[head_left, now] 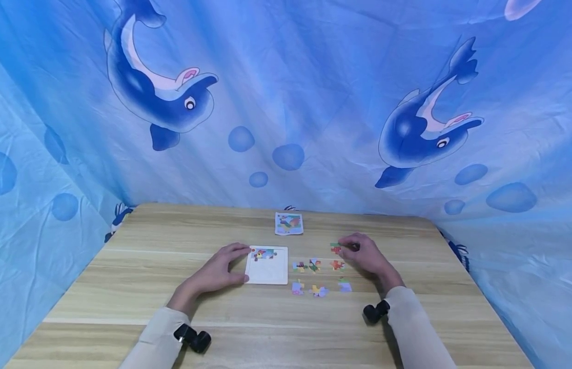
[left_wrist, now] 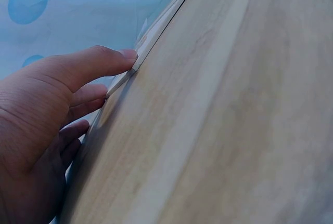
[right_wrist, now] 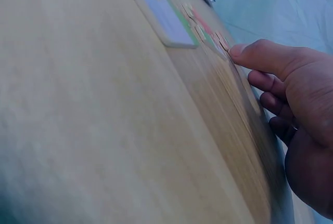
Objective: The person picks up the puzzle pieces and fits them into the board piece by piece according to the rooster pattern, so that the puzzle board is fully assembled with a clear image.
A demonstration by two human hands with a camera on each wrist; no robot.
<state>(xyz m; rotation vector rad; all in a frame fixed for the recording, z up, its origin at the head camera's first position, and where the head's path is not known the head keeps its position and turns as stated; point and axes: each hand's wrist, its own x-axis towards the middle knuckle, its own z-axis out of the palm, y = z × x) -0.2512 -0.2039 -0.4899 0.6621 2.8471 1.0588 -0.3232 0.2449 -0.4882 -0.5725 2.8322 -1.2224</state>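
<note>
A white puzzle tray (head_left: 267, 271) lies on the table, with joined puzzle pieces (head_left: 265, 253) along its top edge. My left hand (head_left: 221, 267) holds the tray's left side, thumb at the near corner and fingers at the far one. In the left wrist view the thumb (left_wrist: 122, 62) presses against the tray edge (left_wrist: 151, 44). To the right, my right hand (head_left: 366, 253) pinches a red and green puzzle piece (head_left: 335, 248) at its right edge. The right wrist view has the thumb tip (right_wrist: 238, 51) at a piece, with the other fingers curled below.
Several loose pieces lie between tray and right hand, among them a yellow and lilac piece (head_left: 319, 291), a lilac and green piece (head_left: 345, 286) and a red piece (head_left: 338, 265). A picture card (head_left: 288, 224) of a rooster lies behind. A blue dolphin curtain (head_left: 295, 102) hangs beyond the table.
</note>
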